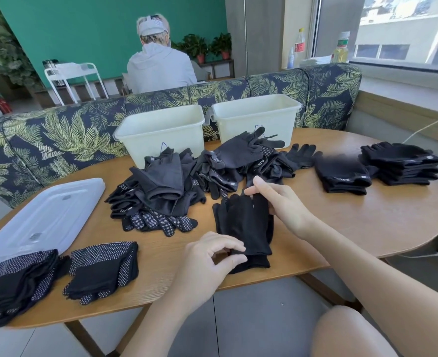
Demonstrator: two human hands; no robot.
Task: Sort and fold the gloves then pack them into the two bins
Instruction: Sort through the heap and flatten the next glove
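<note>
The left hand [212,256] is pinching the cuff end of a black glove pair [243,228] at the near edge of the surface [354,222], its grip closing thumb to fingertips on the fabric. The right hand [279,202] is pinching the finger end, so the pair is being held stretched flat between both grips, probably to line the two gloves up before a fold. The unsorted heap [187,181] is lying mid-surface within easy reach. Folded dotted stacks [102,269] are sitting near left and plain folded stacks [400,163] far right, apparently keeping the two kinds apart. Both bins [161,132] are standing open at the far edge with nothing showing inside, and a lid [45,215] is lying on the left, so packing looks not yet begun.
</note>
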